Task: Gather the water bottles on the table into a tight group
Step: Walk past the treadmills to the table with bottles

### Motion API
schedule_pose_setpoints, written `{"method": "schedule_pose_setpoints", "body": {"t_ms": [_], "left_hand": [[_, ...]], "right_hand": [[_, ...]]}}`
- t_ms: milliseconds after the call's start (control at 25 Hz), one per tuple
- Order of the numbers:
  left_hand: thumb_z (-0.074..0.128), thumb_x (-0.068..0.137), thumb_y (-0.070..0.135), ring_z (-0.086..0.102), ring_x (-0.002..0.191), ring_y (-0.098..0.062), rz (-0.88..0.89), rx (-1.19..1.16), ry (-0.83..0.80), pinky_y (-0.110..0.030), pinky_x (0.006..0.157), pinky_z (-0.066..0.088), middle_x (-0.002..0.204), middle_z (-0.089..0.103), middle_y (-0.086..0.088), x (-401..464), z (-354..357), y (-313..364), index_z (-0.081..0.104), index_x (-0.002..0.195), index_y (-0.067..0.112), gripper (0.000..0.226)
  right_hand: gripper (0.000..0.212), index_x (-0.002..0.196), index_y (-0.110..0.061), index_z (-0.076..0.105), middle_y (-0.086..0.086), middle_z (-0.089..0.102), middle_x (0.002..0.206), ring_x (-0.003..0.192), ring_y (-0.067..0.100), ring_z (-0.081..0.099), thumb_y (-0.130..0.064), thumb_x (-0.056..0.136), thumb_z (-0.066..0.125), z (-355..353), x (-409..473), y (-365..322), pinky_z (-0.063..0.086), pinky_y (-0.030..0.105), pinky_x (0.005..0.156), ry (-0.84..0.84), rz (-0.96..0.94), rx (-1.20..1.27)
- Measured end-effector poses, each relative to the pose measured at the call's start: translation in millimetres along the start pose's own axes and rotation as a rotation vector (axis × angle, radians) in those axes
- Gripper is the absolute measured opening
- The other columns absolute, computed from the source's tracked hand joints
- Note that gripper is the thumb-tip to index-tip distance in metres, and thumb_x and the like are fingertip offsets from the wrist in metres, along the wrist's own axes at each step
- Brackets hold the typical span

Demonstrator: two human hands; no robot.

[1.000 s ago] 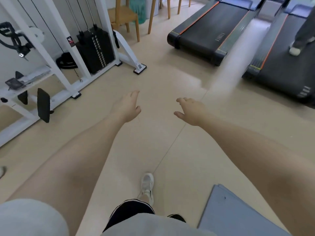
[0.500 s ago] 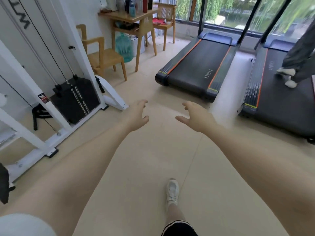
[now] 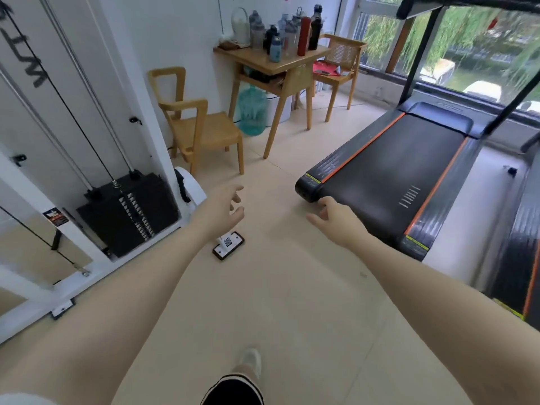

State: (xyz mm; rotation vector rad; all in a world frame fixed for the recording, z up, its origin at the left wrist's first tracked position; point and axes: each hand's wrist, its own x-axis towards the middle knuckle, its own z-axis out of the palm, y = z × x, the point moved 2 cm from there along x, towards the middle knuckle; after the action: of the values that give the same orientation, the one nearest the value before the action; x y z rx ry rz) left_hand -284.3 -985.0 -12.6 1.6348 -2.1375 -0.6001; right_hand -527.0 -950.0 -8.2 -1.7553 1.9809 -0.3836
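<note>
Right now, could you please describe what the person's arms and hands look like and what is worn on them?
Both forearms are bare, with no watch, band or glove showing. The left hand and right hand carry no visible rings. A pale sleeve edge shows at the lower left corner.

Beige tiled floor point(image 3: 292, 287), wooden chair point(image 3: 201, 133), black treadmill point(image 3: 388, 173), white wall point(image 3: 181, 30), daylit window point(image 3: 467, 48).

Weight stack point(image 3: 128, 211) in a white frame at left; wooden chair point(image 3: 198, 133) near the wall; blue jug point(image 3: 252, 111) on the floor; cane chair point(image 3: 340, 64) by the window; treadmill point(image 3: 391, 171) at right.
</note>
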Motion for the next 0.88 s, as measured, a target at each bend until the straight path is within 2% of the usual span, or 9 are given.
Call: {"method": "schedule_pose_setpoints", "body": {"t_ms": [160,280,360,440,520,640,760,880], "left_hand": [[0.047,0.090,0.021,0.054,0.101,-0.022,-0.108,-0.029,0.028,-0.034,0.079,0.046,0.120,0.056,-0.005,122.4,-0.3,-56.9,0.032,0.136,0.016,0.049],[0.046,0.090,0.021,0.055,0.101,-0.023,-0.132,-0.017,-0.042,-0.038,0.084,0.049,0.123,0.055,-0.007,241.8,-7.4,-75.6,0.031,0.138,0.015,0.050],[0.046,0.090,0.019,0.055,0.103,-0.024,-0.133,-0.019,-0.065,-0.037,0.086,0.049,0.127,0.055,-0.008,321.3,-21.3,-72.4,0.036,0.135,0.015,0.047],[0.048,0.089,0.018,0.055,0.109,-0.025,-0.067,0.005,-0.019,-0.035,0.087,0.047,0.128,0.055,-0.008,403.1,-36.4,-60.9,0.042,0.132,0.013,0.043],[0.049,0.089,0.018,0.056,0.107,-0.023,-0.007,0.003,0.033,-0.033,0.086,0.047,0.125,0.058,-0.008,485.1,-46.3,-44.3,0.046,0.129,0.013,0.040],[0.050,0.089,0.016,0.055,0.104,-0.018,0.049,-0.016,0.045,-0.029,0.086,0.046,0.124,0.058,-0.006,604.0,-38.8,-25.6,0.045,0.130,0.014,0.041],[0.053,0.088,0.019,0.052,0.116,-0.020,0.123,0.044,0.024,-0.032,0.093,0.044,0.128,0.056,-0.004,708.2,-23.3,-22.4,0.042,0.132,0.015,0.046],[0.055,0.087,0.020,0.052,0.116,-0.021,0.083,0.019,0.036,-0.033,0.094,0.043,0.127,0.057,-0.006,831.0,-21.6,-31.3,0.043,0.131,0.015,0.046]], "right_hand": [[0.055,0.133,-0.013,0.038,0.005,0.060,0.115,0.103,0.026,0.056,-0.041,0.089,0.051,12.3,144.6,-9.8,0.045,0.035,0.080,-0.069,-0.094,-0.036],[0.055,0.134,-0.012,0.035,0.008,0.063,0.113,0.102,0.026,0.058,-0.040,0.089,0.051,-10.2,271.3,-26.8,0.049,0.037,0.085,-0.113,-0.105,-0.081],[0.057,0.137,-0.014,0.029,0.009,0.063,0.114,0.100,0.026,0.059,-0.038,0.090,0.050,-37.0,345.8,-37.3,0.051,0.042,0.089,-0.127,-0.115,-0.094],[0.055,0.138,-0.014,0.025,0.011,0.062,0.117,0.099,0.027,0.060,-0.035,0.093,0.048,-63.7,416.4,-39.7,0.051,0.041,0.088,-0.111,-0.114,-0.072],[0.053,0.139,-0.012,0.025,0.013,0.062,0.118,0.101,0.029,0.059,-0.034,0.094,0.046,-87.5,486.2,-35.2,0.049,0.039,0.086,-0.072,-0.086,-0.043],[0.054,0.139,-0.010,0.026,0.015,0.062,0.116,0.100,0.029,0.058,-0.034,0.095,0.045,-111.3,590.1,-13.2,0.047,0.038,0.084,-0.037,-0.023,-0.009],[0.053,0.138,-0.009,0.027,0.016,0.062,0.114,0.098,0.029,0.059,-0.033,0.095,0.045,-128.8,692.2,4.5,0.049,0.038,0.084,-0.055,-0.012,-0.014],[0.051,0.137,-0.010,0.031,0.015,0.061,0.117,0.098,0.028,0.059,-0.034,0.094,0.046,-161.7,808.0,12.5,0.050,0.038,0.085,-0.046,-0.016,-0.048]]}}
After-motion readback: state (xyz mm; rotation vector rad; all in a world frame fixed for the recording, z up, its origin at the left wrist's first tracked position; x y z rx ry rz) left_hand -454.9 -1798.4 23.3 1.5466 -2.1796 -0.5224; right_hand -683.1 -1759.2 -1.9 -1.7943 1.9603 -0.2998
